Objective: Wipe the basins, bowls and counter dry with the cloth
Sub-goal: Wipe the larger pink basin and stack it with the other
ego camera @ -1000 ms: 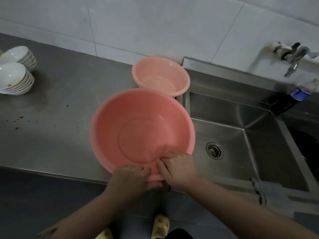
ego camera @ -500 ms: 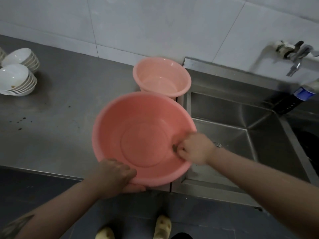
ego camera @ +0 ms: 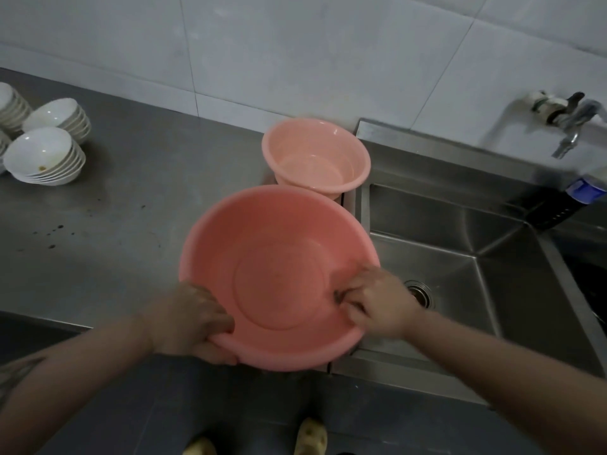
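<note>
A large pink basin (ego camera: pixel 279 277) sits at the counter's front edge, overhanging the steel counter (ego camera: pixel 115 224) and the sink's left side. My left hand (ego camera: pixel 193 320) grips its near-left rim, thumb inside. My right hand (ego camera: pixel 377 300) presses against the right inner wall, fingers curled on a small dark wad (ego camera: pixel 338 295) that looks like cloth; most of it is hidden. A smaller, paler pink basin (ego camera: pixel 317 156) stands upright just behind. Stacks of white bowls (ego camera: pixel 46 156) stand at the far left; the top bowl has a brown smear.
The steel sink (ego camera: pixel 460 257) with its drain (ego camera: pixel 418 292) lies to the right, a tap (ego camera: pixel 571 126) on the tiled wall above it. A dark bottle with a blue label (ego camera: pixel 571 198) rests at the sink's back right. Dark spots (ego camera: pixel 52 231) mark the counter.
My right hand left the near rim and went onto the basin's right inner wall. My left hand slid left along the rim. The grey cloth on the sink's front edge is now hidden by my arm.
</note>
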`<state>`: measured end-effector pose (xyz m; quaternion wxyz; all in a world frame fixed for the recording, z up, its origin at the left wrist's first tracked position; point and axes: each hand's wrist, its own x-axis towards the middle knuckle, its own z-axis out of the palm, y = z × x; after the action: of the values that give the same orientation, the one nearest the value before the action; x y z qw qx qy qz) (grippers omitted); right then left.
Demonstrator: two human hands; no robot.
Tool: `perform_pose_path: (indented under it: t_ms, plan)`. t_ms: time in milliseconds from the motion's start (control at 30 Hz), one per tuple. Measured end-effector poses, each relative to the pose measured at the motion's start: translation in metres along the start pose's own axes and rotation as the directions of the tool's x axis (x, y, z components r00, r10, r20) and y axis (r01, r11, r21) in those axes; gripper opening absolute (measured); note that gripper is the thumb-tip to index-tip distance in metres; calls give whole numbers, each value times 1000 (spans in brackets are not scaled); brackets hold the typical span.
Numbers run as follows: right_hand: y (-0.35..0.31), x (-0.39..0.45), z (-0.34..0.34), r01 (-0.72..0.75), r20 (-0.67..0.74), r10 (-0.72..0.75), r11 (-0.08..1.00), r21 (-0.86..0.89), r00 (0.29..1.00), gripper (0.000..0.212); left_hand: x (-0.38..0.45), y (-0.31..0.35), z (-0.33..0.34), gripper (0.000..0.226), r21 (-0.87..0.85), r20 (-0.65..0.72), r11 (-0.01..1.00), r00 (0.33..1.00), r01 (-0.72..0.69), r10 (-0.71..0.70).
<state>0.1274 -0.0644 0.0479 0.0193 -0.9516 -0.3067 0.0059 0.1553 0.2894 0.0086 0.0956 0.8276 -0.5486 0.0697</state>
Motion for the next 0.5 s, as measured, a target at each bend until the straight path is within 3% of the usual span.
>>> perform_pose_path:
  t_ms: [133,267,367,433,500]
  plan:
    - [-40,-13,23,-155,-65,160,985,72,985,33,8,-10,-26,42,-33,103,997,992,75,-71]
    - [-65,-3,23,-243,-125,246,969,38,961,35,32,47,-1,54,24,-50,999,998,38,-37]
    - [-86,7,23,-320,-164,319,947,19,934,41,53,90,18,66,16,-106,970,965,243,-240]
    - [-88,7,25,-303,-121,306,952,41,944,42,55,88,19,77,38,-94,946,943,322,-318]
    - [-70,2,21,-190,-7,191,981,32,982,45,51,77,16,83,99,-88,943,947,318,-310]
